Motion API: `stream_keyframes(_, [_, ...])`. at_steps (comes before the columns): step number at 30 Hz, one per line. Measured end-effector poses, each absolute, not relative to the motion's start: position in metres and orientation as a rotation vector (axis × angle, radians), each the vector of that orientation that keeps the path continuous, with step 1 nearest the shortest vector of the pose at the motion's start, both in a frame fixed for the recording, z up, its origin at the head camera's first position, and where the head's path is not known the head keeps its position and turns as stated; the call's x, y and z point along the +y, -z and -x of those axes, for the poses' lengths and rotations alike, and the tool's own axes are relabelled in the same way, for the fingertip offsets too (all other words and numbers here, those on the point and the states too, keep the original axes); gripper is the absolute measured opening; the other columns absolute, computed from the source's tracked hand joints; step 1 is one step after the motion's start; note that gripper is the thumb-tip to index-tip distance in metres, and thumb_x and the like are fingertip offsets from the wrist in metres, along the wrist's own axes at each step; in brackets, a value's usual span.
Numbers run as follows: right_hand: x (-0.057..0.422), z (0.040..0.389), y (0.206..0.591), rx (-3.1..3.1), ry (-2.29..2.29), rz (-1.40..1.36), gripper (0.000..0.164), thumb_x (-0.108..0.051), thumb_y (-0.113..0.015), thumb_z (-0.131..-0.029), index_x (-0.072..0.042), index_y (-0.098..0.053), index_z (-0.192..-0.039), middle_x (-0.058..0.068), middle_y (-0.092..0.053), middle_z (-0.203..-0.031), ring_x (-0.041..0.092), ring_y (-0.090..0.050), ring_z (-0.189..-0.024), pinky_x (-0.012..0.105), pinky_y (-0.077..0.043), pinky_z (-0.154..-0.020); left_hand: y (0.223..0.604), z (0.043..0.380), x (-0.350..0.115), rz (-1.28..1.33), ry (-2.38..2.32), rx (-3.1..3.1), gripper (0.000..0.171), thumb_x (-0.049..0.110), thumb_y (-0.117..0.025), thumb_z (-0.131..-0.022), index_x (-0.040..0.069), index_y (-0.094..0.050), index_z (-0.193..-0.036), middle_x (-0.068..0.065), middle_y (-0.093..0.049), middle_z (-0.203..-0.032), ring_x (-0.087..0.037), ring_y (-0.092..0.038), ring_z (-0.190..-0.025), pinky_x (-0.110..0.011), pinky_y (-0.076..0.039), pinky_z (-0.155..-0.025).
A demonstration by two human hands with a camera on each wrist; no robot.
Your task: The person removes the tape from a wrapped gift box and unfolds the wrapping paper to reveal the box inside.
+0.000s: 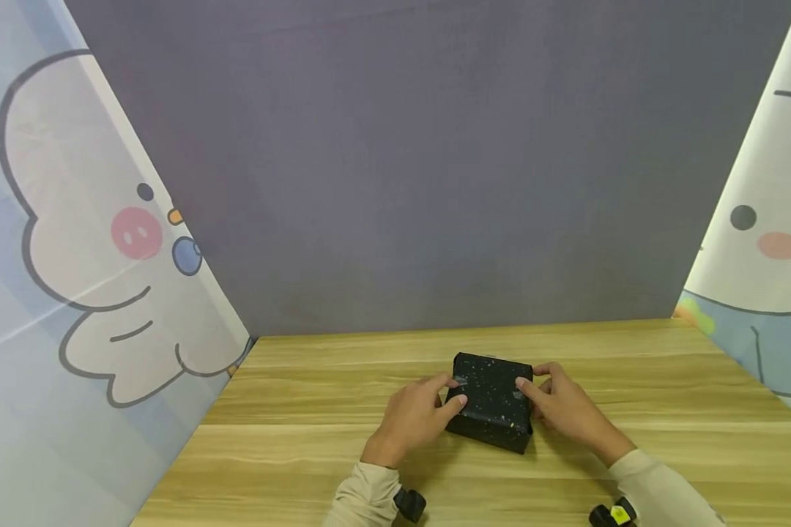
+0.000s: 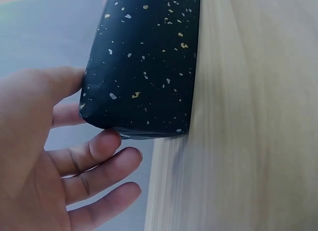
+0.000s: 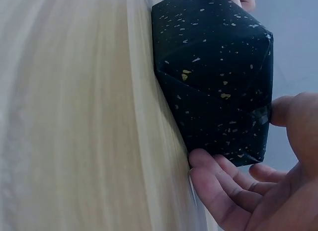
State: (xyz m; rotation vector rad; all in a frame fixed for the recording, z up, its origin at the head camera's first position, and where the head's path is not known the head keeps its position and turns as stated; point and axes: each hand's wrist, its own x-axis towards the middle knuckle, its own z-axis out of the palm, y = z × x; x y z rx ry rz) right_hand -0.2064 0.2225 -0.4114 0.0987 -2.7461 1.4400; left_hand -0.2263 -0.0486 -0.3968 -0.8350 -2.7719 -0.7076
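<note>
A plain grey backdrop (image 1: 395, 168) fills most of the upper part of the head view. Below it, the wood-grain worktop (image 1: 290, 424) spreads across the lower part of the frame. A pale printed sheet (image 1: 33, 439) with a pink-snouted cartoon figure covers the left side, and another printed sheet (image 1: 758, 161), showing a face with a pink cheek, runs down the right edge.

Pale sleeves (image 1: 368, 492) enter from the bottom, one at lower centre and one at lower right. The left hand (image 1: 410, 416) lies in the lower centre, partly opened, with its thumb on the top of a package and its index finger at the left edge; in the left wrist view its other fingers are loosely bent beside the package's end. The right hand (image 1: 567, 410), right of centre, grips the opposite end, thumb on top and fingers bent against the side and lower edge.

The black package (image 1: 491, 391) sits on the worktop in the lower part of the frame, right of centre, between both hands, slightly turned. Black wrist devices (image 1: 410, 505) show at the bottom, the right one bearing a yellow patch (image 1: 620, 514). Smallest are two bits of tape (image 1: 462, 380) near the package's left and right top edges, and the gold and silver flecks (image 2: 136, 95) scattered over its wrapping.
</note>
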Motion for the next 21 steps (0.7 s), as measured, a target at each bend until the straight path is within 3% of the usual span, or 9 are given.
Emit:
stream_keyframes(6, [0.224, 0.209, 0.412, -2.732, -1.403, -0.099, 0.070, -0.048, -0.057, -0.101, 0.011, -0.037, -0.133, 0.011, -0.063, -0.089, 0.020, -0.058, -0.064, 0.032, -0.048, -0.054, 0.398, 0.227, -0.046, 0.828, 0.699, -2.740, 0.032, 0.047, -0.055, -0.102, 0.026, -0.069, -0.122, 0.018, -0.050, -0.065, 0.001, -0.043, -0.053, -0.023, -0.036, -0.046])
stream_keyframes(11, [0.224, 0.210, 0.412, -2.690, -1.328, -0.136, 0.061, -0.043, -0.060, -0.101, 0.009, -0.042, -0.127, 0.019, -0.062, -0.106, 0.022, -0.063, -0.080, 0.033, -0.051, -0.060, 0.399, 0.229, -0.044, 0.808, 0.684, -2.674, 0.026, 0.042, -0.060, -0.101, 0.026, -0.072, -0.117, 0.014, -0.051, -0.073, 0.001, -0.042, -0.056, -0.022, -0.036, -0.048])
stream_keyframes(14, [0.224, 0.213, 0.413, -2.673, -1.256, -0.184, 0.053, -0.040, -0.060, -0.102, 0.005, -0.045, -0.126, 0.017, -0.064, -0.107, 0.022, -0.064, -0.087, 0.033, -0.051, -0.064, 0.400, 0.230, -0.043, 0.804, 0.665, -2.631, 0.024, 0.041, -0.063, -0.099, 0.025, -0.074, -0.113, 0.010, -0.055, -0.080, 0.000, -0.047, -0.064, -0.021, -0.038, -0.051])
stream_keyframes(21, [0.228, 0.217, 0.410, -2.636, -1.180, -0.245, 0.044, -0.034, -0.058, -0.104, 0.001, -0.051, -0.130, 0.011, -0.066, -0.104, 0.022, -0.065, -0.089, 0.035, -0.051, -0.068, 0.400, 0.234, -0.038, 0.815, 0.674, -2.607, 0.023, 0.042, -0.066, -0.097, 0.024, -0.076, -0.108, 0.008, -0.060, -0.086, -0.001, -0.054, -0.073, -0.020, -0.042, -0.057])
